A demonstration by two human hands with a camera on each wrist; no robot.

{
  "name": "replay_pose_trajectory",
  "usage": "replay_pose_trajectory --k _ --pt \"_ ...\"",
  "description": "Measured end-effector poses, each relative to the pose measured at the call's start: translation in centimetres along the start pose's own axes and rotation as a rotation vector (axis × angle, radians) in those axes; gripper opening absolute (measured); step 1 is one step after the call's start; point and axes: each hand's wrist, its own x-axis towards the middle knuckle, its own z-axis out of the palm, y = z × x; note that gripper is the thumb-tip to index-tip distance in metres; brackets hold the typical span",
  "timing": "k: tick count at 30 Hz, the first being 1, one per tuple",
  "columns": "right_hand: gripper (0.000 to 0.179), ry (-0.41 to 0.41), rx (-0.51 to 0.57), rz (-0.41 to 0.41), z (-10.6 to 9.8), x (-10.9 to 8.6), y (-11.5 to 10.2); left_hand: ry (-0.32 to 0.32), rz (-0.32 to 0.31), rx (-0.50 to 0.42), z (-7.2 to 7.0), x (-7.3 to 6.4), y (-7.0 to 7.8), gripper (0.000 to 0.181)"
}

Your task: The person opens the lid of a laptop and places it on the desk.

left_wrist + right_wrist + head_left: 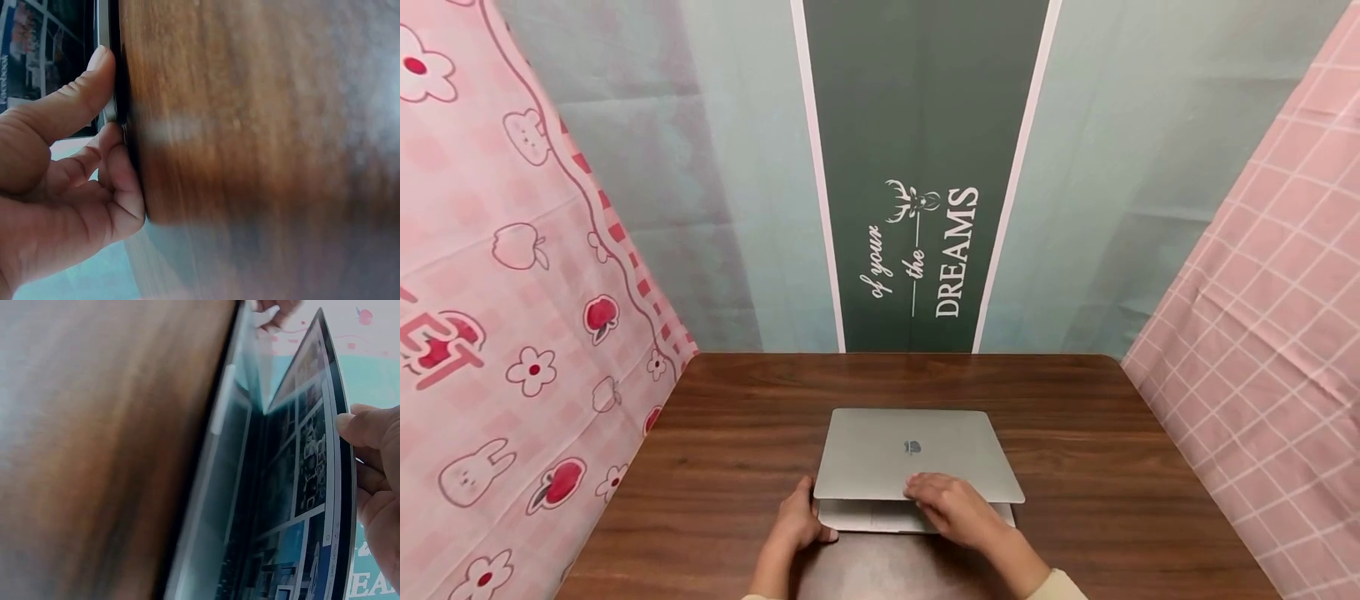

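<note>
A silver laptop [868, 454] lies on the table with its lid partly raised, leaving a narrow gap over the base [850, 518]. My left hand [796, 518] grips the base at its front left corner. In the left wrist view the thumb [94, 87] lies along the base's edge and the other fingers are curled beside it. At the middle of the lid's front edge, my right hand [953, 508] pinches the lid. The right wrist view shows its thumb [362, 428] on the inner side, next to the lit screen [309, 469] with pictures. Most of the keyboard is hidden.
The brown wooden table [745, 425] extends around the laptop. Behind it hangs a green curtain [917, 108] with white lettering. Pink patterned cloths hang at the left [535, 317] and right [1262, 333] sides.
</note>
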Motion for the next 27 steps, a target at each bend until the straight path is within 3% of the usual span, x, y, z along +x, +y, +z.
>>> replay_pose_trajectory --k 7,17,27 --pt "0.021 0.066 0.049 -0.013 -1.0 1.3 0.7 0.019 -0.006 0.012 0.0 -0.1 0.1 0.074" --pt "0.026 0.116 0.084 0.006 -2.0 2.5 1.6 0.0 0.002 0.002 -0.2 -0.2 0.3 0.074" --pt "0.03 0.109 0.109 0.046 -2.6 3.1 2.4 -0.016 -0.025 0.013 0.0 0.1 0.1 0.075"
